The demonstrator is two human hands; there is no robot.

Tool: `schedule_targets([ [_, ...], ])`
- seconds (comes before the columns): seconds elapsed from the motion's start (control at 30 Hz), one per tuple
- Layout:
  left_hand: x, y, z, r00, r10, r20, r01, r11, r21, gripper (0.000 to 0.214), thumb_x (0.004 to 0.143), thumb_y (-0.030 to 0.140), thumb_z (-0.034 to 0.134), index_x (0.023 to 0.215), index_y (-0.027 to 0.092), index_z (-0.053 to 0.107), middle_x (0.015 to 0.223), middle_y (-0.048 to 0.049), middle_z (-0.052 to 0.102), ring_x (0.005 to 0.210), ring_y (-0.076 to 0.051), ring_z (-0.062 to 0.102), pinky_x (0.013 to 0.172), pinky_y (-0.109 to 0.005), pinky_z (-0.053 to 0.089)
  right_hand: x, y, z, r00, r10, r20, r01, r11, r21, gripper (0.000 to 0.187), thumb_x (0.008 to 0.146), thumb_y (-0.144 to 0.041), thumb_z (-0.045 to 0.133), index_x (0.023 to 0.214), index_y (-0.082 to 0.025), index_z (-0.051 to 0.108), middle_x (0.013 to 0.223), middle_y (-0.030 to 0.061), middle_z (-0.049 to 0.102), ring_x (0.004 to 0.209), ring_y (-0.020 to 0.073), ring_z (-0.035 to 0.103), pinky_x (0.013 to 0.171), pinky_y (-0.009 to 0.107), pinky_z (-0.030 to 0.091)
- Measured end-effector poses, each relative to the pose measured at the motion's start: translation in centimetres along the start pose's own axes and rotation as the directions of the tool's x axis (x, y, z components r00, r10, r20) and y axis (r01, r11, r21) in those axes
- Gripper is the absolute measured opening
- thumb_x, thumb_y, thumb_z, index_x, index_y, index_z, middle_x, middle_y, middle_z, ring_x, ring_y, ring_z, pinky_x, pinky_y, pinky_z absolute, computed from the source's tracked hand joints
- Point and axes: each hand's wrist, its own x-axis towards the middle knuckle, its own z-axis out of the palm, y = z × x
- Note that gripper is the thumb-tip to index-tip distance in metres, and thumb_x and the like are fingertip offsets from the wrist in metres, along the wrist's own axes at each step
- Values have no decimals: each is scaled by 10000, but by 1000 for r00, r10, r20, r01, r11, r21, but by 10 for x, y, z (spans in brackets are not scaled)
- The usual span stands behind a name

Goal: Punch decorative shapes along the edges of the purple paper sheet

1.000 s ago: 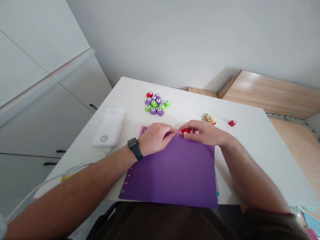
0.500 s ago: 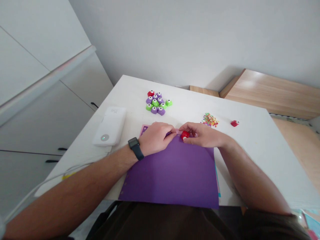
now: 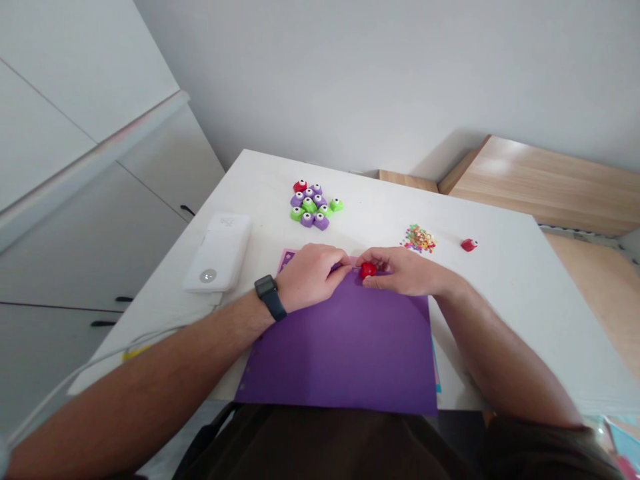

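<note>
A purple sheet of paper (image 3: 345,347) lies on the white table (image 3: 500,300) in front of me, with small holes punched along its left and far edges. My left hand (image 3: 313,273), a black watch on its wrist, pinches the far edge of the sheet with closed fingers. My right hand (image 3: 407,272) grips a small red paper punch (image 3: 369,270) set on that same far edge, just right of my left fingertips.
A cluster of several purple, green and red punches (image 3: 313,203) sits farther back. A pile of coloured punched bits (image 3: 419,239) and one lone red punch (image 3: 469,245) lie to the right. A white power bank (image 3: 220,252) with a cable rests at the left. Wooden furniture stands behind.
My right hand has slid the red punch slightly left along the sheet's far edge, closer to my left fingertips. My left hand has kept its hold.
</note>
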Motion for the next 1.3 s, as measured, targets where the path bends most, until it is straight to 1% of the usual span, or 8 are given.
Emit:
schedule_targets([
  [0.07, 0, 0, 0, 1000, -3, -3, 3, 1000, 8, 187, 988, 287, 572, 939, 191, 725, 962, -39, 769, 904, -217, 696, 824, -353, 483, 0, -1, 0, 1000, 3, 0, -3, 1000, -11, 346, 883, -367, 685, 1207, -246, 683, 982, 10, 741, 835, 172, 653, 761, 295, 498],
  [0.27, 0, 0, 1, 1000, -6, -6, 6, 1000, 12, 189, 988, 282, 567, 946, 190, 726, 939, -38, 763, 885, -212, 689, 812, -351, 474, -1, -4, 2, 999, 36, -35, -36, 999, -15, 373, 884, -364, 687, 1223, -210, 675, 1083, 41, 745, 892, 179, 661, 810, 302, 490],
  [0.5, 0, 1, 0, 1000, -7, -9, 7, 1000, 9, 181, 987, 285, 572, 942, 194, 722, 943, -31, 762, 879, -208, 685, 798, -347, 469, -1, -7, 2, 999, 32, -33, -34, 997, -76, 334, 892, -356, 672, 1190, -205, 682, 1059, 40, 741, 891, 180, 658, 815, 305, 480],
  [0.77, 0, 1, -1, 1000, -22, -4, 22, 1000, 12, 177, 987, 284, 570, 955, 197, 721, 961, -32, 768, 891, -215, 690, 798, -357, 471, 0, -15, 7, 996, 43, -77, -53, 991, -126, 265, 890, -298, 649, 1137, -211, 691, 1016, 31, 734, 900, 185, 649, 850, 320, 471],
  [0.9, 0, 2, -1, 1000, -26, -8, 26, 1000, 5, 176, 989, 278, 565, 954, 196, 716, 964, -34, 768, 894, -215, 693, 797, -355, 471, 0, -19, 11, 992, 60, -113, -76, 987, -145, 224, 891, -282, 642, 1095, -205, 692, 1004, 40, 733, 889, 189, 647, 839, 319, 471],
  [1.0, 0, 2, -2, 999, -32, -6, 33, 999, 9, 179, 989, 285, 564, 954, 196, 715, 962, -36, 766, 893, -219, 693, 795, -359, 473, 0, -21, 13, 989, 66, -136, -89, 982, -168, 223, 890, -267, 643, 1099, -202, 692, 1010, 51, 736, 894, 194, 649, 840, 320, 471],
  [1.3, 0, 1, -2, 999, -35, 3, 35, 999, -1, 193, 991, 296, 552, 973, 203, 721, 965, -32, 766, 903, -219, 692, 809, -364, 482, 1, -24, 17, 988, 35, -152, -66, 977, -204, 199, 888, -233, 641, 1076, -186, 688, 995, 70, 726, 902, 198, 640, 843, 314, 465],
])
